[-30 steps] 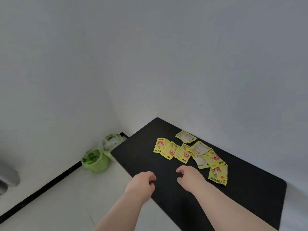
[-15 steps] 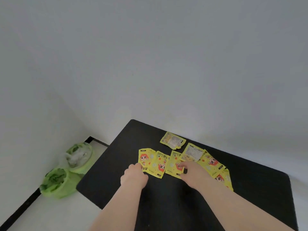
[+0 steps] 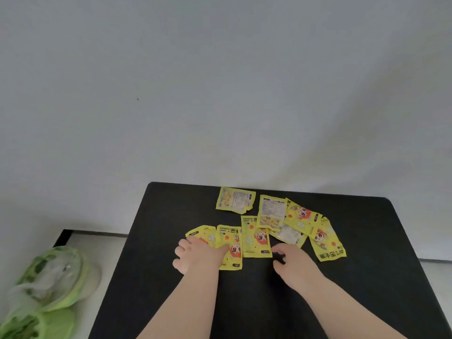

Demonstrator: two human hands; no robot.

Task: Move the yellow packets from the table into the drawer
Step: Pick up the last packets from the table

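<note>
Several yellow packets lie spread on the black table [image 3: 367, 277] near its far edge. My left hand [image 3: 198, 255] lies on the leftmost packet [image 3: 204, 234], fingers curled over its lower part, thumb stretched across the second packet [image 3: 231, 241]. My right hand [image 3: 293, 261] rests on the table with loosely curled fingers, its fingertips touching the near right corner of the middle packet [image 3: 255, 237]. More packets overlap to the right [image 3: 327, 243], and one lies apart at the back [image 3: 234, 199]. No drawer is in view.
A plain grey wall rises right behind the table. Two green bins lined with plastic bags [image 3: 56, 275] stand on the pale floor to the left of the table. A dark baseboard strip [image 3: 62, 237] runs along the floor's edge.
The view has swung to face the table squarely. My left hand has moved forward onto the leftmost packets. My right hand has drawn back a little to the middle packet's corner.
</note>
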